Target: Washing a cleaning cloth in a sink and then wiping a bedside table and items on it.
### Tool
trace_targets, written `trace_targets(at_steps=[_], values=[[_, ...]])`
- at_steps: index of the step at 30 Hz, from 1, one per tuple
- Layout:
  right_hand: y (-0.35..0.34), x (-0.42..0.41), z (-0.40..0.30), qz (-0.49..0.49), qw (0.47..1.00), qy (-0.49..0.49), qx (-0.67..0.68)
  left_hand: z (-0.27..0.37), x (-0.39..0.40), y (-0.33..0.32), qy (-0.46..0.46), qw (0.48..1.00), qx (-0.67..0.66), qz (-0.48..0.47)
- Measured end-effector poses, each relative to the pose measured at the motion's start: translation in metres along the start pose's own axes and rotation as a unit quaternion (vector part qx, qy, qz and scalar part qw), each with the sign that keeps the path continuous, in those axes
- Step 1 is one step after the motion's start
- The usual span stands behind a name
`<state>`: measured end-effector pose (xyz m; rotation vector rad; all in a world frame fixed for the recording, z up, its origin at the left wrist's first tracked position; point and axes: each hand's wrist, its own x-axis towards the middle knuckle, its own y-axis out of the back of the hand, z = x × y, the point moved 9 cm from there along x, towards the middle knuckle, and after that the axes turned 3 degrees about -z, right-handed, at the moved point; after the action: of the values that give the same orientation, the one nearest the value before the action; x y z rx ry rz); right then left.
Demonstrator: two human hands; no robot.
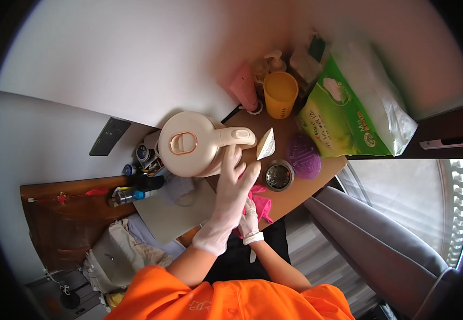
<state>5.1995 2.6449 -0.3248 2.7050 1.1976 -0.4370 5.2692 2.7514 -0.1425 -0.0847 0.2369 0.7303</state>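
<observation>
A cream electric kettle (189, 146) stands on the brown tabletop (295, 200), its handle pointing right. My left hand (235, 188), in a whitish thin glove, reaches up to the kettle just below the handle, fingers spread; whether it touches is unclear. Lower down, my right hand (249, 220), gloved too, holds a bright pink cloth (261, 204) by the table's near edge. Right of my left hand stands a round metal-rimmed container (279, 175), beside a purple patterned round object (304, 156). A small pale wedge-shaped item (266, 145) lies by the handle's end.
A yellow cup (280, 95), a pink tube (244, 88) and a pump bottle (276, 62) stand at the back. A green tissue pack (343, 116) fills the right corner. Leftward are a clear bottle (129, 196) and a wooden headboard (71, 216); a grey curtain (375, 232) hangs right.
</observation>
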Motion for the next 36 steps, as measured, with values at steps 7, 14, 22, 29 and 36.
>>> trace_targets(at_steps=[7, 14, 22, 29, 36], values=[[-0.014, -0.039, 0.026, 0.048, 0.996, -0.014, 0.077, -0.033, 0.044, 0.001, 0.058, 0.934, -0.3, 0.185], [-0.017, -0.021, -0.029, 0.01, 0.932, 0.058, -0.358, -0.042, -0.052, 0.057, 0.032, 0.936, -0.322, 0.136], [-0.016, 0.061, -0.049, 0.065, 0.89, 0.091, -0.443, 0.0, -0.138, 0.126, -0.014, 0.976, -0.207, 0.069], [-0.004, 0.072, -0.054, 0.166, 0.897, 0.117, -0.392, -0.058, -0.179, 0.185, 0.05, 0.994, -0.074, 0.064], [-0.02, -0.007, -0.041, 0.011, 0.898, 0.146, -0.415, -0.056, -0.176, 0.176, 0.029, 0.989, -0.137, 0.051]])
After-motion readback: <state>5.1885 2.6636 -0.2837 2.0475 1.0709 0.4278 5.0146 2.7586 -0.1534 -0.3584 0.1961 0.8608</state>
